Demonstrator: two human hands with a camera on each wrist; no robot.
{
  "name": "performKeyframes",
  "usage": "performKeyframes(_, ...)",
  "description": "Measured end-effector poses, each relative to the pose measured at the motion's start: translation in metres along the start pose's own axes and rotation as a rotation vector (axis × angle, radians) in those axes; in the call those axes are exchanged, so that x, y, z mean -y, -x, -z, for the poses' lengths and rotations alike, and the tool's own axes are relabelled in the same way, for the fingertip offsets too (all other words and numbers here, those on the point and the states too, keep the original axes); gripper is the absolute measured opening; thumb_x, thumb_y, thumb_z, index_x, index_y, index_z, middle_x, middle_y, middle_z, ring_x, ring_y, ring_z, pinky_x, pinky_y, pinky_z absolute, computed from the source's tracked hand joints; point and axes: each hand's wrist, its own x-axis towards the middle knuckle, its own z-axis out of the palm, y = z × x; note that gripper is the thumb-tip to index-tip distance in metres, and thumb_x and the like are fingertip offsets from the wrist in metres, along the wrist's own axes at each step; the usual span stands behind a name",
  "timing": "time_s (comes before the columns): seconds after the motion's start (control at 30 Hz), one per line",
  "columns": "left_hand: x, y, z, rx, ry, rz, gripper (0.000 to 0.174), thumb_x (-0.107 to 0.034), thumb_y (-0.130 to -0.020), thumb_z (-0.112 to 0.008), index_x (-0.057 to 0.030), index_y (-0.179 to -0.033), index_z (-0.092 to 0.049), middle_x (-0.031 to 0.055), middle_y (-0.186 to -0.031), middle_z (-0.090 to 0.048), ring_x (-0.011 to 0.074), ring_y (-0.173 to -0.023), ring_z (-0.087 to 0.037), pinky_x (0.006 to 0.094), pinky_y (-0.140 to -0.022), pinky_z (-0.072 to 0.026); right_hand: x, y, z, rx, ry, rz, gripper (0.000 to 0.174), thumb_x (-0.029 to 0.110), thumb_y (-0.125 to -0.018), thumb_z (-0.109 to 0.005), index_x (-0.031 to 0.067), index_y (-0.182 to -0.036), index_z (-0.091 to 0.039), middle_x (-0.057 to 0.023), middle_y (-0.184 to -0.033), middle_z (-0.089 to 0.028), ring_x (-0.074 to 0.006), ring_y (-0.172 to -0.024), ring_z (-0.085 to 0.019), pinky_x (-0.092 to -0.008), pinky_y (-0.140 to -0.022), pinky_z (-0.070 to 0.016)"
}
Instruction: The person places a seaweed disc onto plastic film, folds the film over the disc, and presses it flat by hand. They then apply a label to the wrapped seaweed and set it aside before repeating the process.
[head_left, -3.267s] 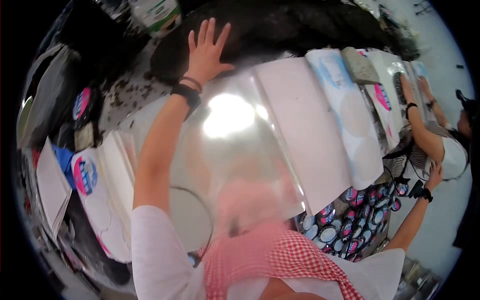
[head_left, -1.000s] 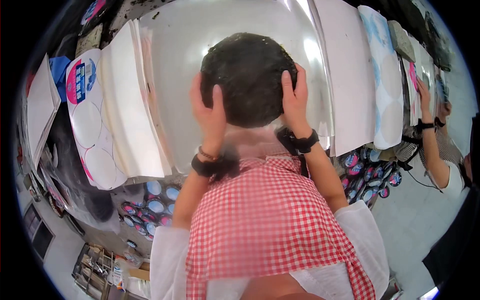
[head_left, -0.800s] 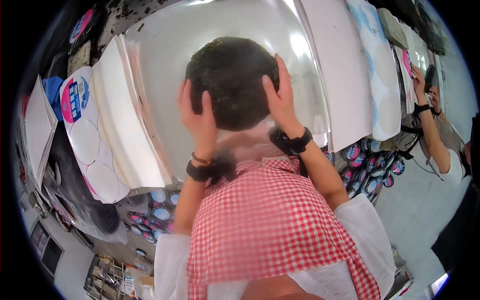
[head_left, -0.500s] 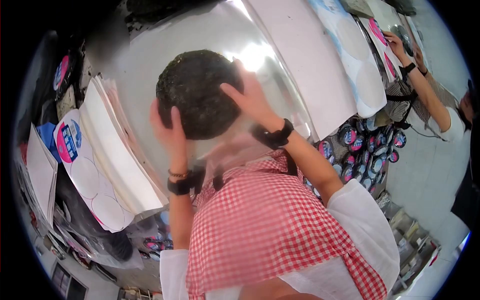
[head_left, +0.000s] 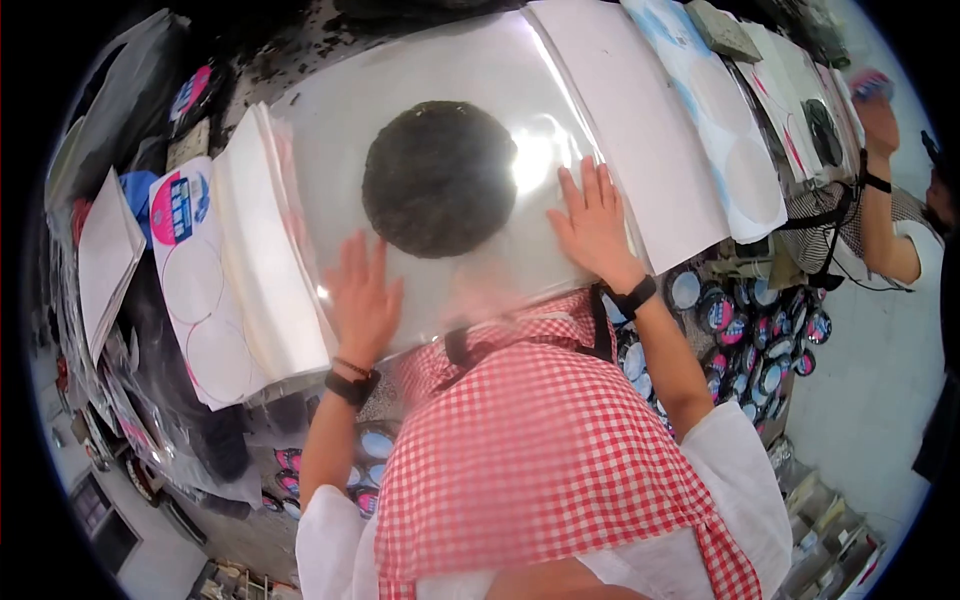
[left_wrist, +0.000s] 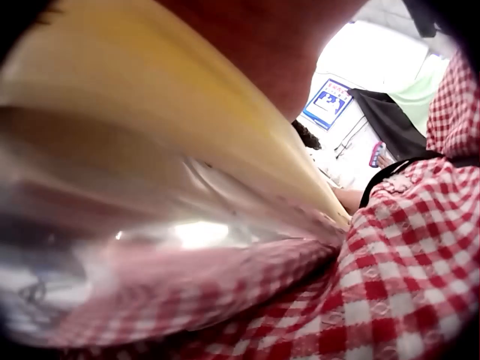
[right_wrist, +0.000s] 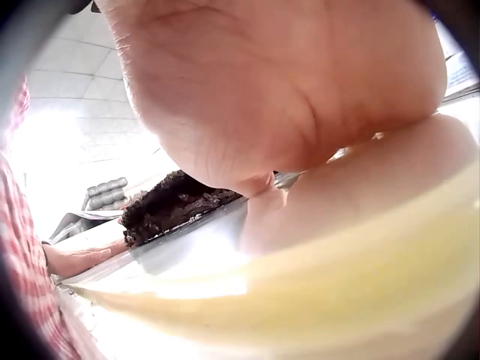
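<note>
A thick, round, black-green stack of what looks like dried seaweed lies on a shiny clear plastic sheet. In the right wrist view the rough edge of the seaweed stack shows. My left hand rests with spread fingers on the plastic at the lower left of the stack, fingertips close to its edge. To the right of the stack, my right hand lies on the plastic, fingers straight and apart from the stack. The right wrist view shows the palm low over the reflecting sheet.
Paper sheets lie left of the plastic, beside a printed label sheet. On the right are pink paper, a blue-white printed sheet and a stone block. Several labelled round packs sit below. Another person's hand is at right.
Earlier the left hand reached far across the plastic alone. Then both hands held the seaweed stack at its sides; now they have let go and lie flat on the sheet.
</note>
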Motion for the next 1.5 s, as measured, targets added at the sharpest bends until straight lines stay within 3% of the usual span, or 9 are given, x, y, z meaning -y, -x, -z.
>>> performKeyframes(0.17,0.006,0.003,-0.006,-0.055,0.000,-0.047,0.059,-0.035,-0.095,-0.046,-0.0113,-0.148,-0.033,0.0142,-0.156,-0.023,0.0325,-0.144,-0.019,0.0582,-0.111,-0.0119,0.019,-0.013,0.048,0.237,0.184,0.013,0.080,0.045,-0.080,-0.066,0.0118,-0.146,-0.035,-0.0231,-0.152,-0.025,-0.0436,-0.138,-0.026,-0.0569,-0.108,-0.0254)
performKeyframes(0.37,0.009,0.010,-0.011,-0.062,-0.017,-0.057,0.060,-0.038,-0.096,-0.044,-0.0110,-0.148,-0.032,0.0134,-0.156,-0.023,0.0322,-0.145,-0.019,0.0592,-0.111,-0.0118,0.099,-0.045,0.043,0.092,-0.218,0.683,0.094,0.050,-0.070,-0.074,0.0185,-0.148,-0.032,-0.0196,-0.155,-0.022,-0.0408,-0.142,-0.020,-0.0547,-0.113,-0.0180)
performKeyframes(0.6,0.001,-0.012,-0.008,-0.250,0.755,-0.008,0.063,-0.025,-0.087,-0.059,-0.0064,-0.143,-0.036,0.0295,-0.147,-0.027,0.0456,-0.138,-0.024,0.0548,-0.112,-0.0193,0.073,-0.056,0.022,0.005,-0.452,0.081,0.092,0.058,-0.078,-0.067,0.0172,-0.150,-0.027,-0.0316,-0.152,-0.014,-0.0504,-0.140,-0.015,-0.0567,-0.112,-0.0200)
performKeyframes(0.77,-0.047,-0.066,-0.057,-0.531,0.662,0.274,0.075,-0.028,-0.079,-0.070,-0.0080,-0.143,-0.036,0.0356,-0.140,-0.028,0.0501,-0.130,-0.029,0.0534,-0.109,-0.0243,0.093,-0.047,0.012,-0.018,-0.049,0.131,0.079,0.052,-0.084,-0.062,0.0164,-0.148,-0.032,-0.0360,-0.149,-0.014,-0.0552,-0.136,-0.018,-0.0612,-0.108,-0.0231)
performKeyframes(0.9,-0.028,-0.059,-0.030,-0.394,0.686,0.314,0.073,-0.037,-0.084,-0.066,-0.0108,-0.145,-0.035,0.0363,-0.143,-0.026,0.0494,-0.133,-0.027,0.0534,-0.109,-0.0266,0.115,-0.052,0.015,-0.081,-0.117,0.534,0.063,0.049,-0.088,-0.057,0.0257,-0.144,-0.040,-0.0215,-0.154,-0.019,-0.0425,-0.141,-0.020,-0.0620,-0.108,-0.0203)
performKeyframes(1.03,0.068,-0.020,0.016,-0.443,0.134,0.231,0.063,-0.039,-0.091,-0.056,-0.0123,-0.144,-0.037,0.0302,-0.146,-0.029,0.0455,-0.136,-0.028,0.0530,-0.108,-0.0283,0.104,-0.064,0.005,0.026,-0.019,0.534,0.060,0.049,-0.088,-0.055,0.0292,-0.143,-0.042,-0.0192,-0.155,-0.021,-0.0408,-0.141,-0.018,-0.0618,-0.109,-0.0177)
performKeyframes(1.17,0.196,0.053,0.041,-0.149,-0.562,0.594,0.058,-0.044,-0.093,-0.050,-0.0244,-0.146,-0.038,0.0102,-0.156,-0.024,0.0343,-0.142,-0.025,0.0718,-0.103,-0.0172,0.100,-0.081,0.012,0.083,-0.016,0.534,0.060,0.049,-0.088,-0.056,0.0281,-0.143,-0.042,-0.0199,-0.155,-0.020,-0.0416,-0.142,-0.017,-0.0621,-0.109,-0.0160)
performKeyframes(1.3,0.233,0.051,0.059,0.210,-0.516,0.792,0.059,-0.047,-0.094,-0.047,-0.0290,-0.147,-0.032,0.0114,-0.155,-0.027,0.0354,-0.142,-0.023,0.0753,-0.099,-0.0192,0.110,-0.078,0.019,0.133,-0.032,0.503,0.063,0.045,-0.086,-0.060,0.0248,-0.143,-0.043,-0.0200,-0.155,-0.019,-0.0421,-0.142,-0.016,-0.0618,-0.109,-0.0156)
performKeyframes(1.5,0.259,-0.062,0.044,-0.051,-0.276,0.648,0.069,-0.060,-0.088,-0.049,-0.0289,-0.147,-0.032,0.0112,-0.155,-0.024,0.0387,-0.142,-0.020,0.0779,-0.096,-0.0214,0.115,-0.078,0.026,0.184,-0.046,0.468,0.063,0.043,-0.085,-0.062,0.0251,-0.142,-0.045,-0.0193,-0.156,-0.018,-0.0411,-0.142,-0.015,-0.0602,-0.111,-0.0116)
